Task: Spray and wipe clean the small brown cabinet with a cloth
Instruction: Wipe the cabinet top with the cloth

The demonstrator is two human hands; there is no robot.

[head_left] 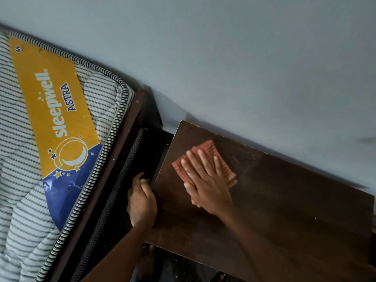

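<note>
The small brown cabinet (284, 200) stands against the wall, its dark wooden top facing me. A folded orange checked cloth (209, 151) lies on the top near its far left corner. My right hand (205, 180) presses flat on the cloth with straight fingers. My left hand (141, 200) grips the cabinet's left edge, fingers curled over the side. No spray bottle is in view.
A striped mattress (24, 200) with a yellow and blue label (59, 119) lies on a dark bed frame (114, 169) at the left, separated from the cabinet by a narrow dark gap. A pale grey wall (223, 58) runs behind both.
</note>
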